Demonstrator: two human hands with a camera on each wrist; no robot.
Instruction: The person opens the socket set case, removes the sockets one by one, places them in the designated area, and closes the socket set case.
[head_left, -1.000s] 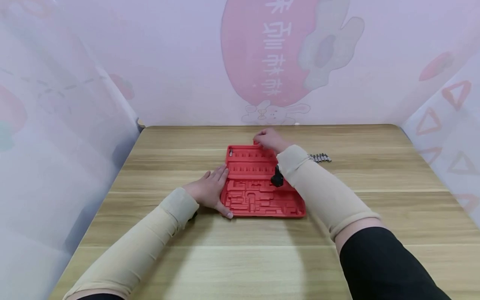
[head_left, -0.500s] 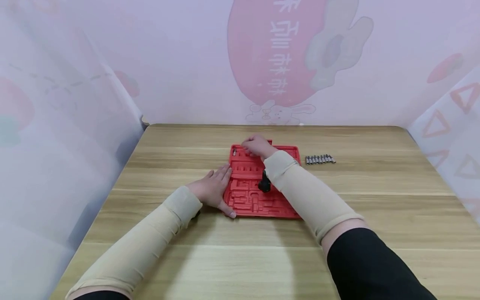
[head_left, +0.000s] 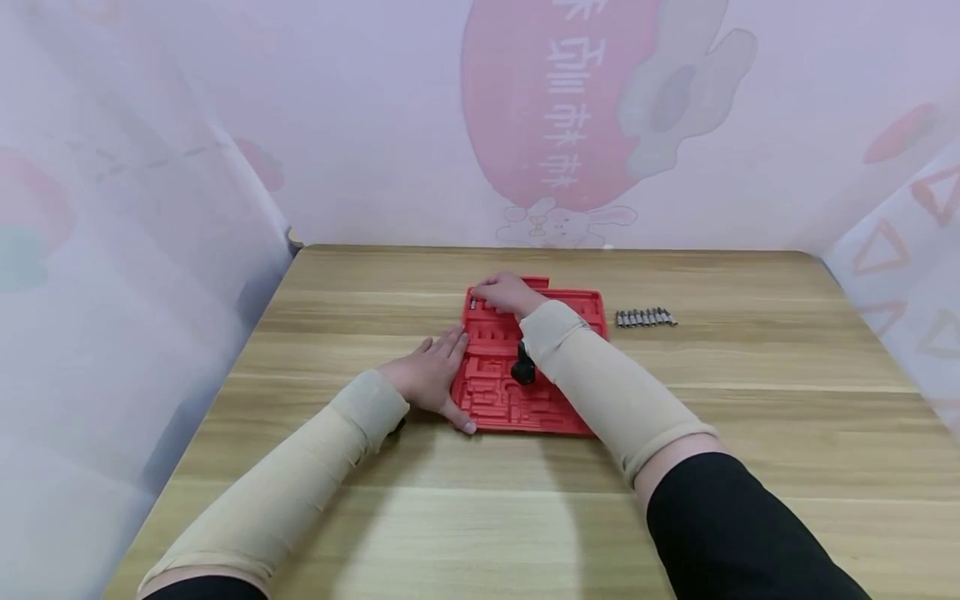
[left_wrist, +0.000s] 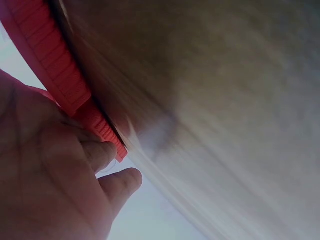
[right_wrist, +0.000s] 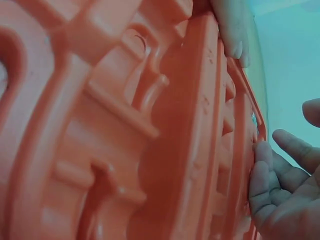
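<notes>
A red moulded plastic tool case [head_left: 491, 400] lies unfolded on the table, its many recesses facing up. My left hand [head_left: 432, 371] rests against its left side with fingers spread, the thumb at the front corner. Over the case's upper left part is my right hand [head_left: 510, 293]. In the right wrist view, bent fingers [right_wrist: 261, 170] touch the slotted edge; thumb and forefinger are apart with nothing visible between them. One small metal socket [head_left: 473, 303] sits in the leftmost top slot. Several similar silver pieces [head_left: 647, 317] with dark ends stand in a row right of the case.
The wood-grain table [head_left: 750, 417] extends around the case. A pale printed sheet [head_left: 375, 125] rises behind its far edge, with more sheeting on both sides. A black wrist camera [head_left: 523, 367] hangs beneath my right wrist, over the case.
My right hand has moved left across the top of the case to the slot area by the socket, uncovering the row of silver pieces. The left hand stays at the case's side.
</notes>
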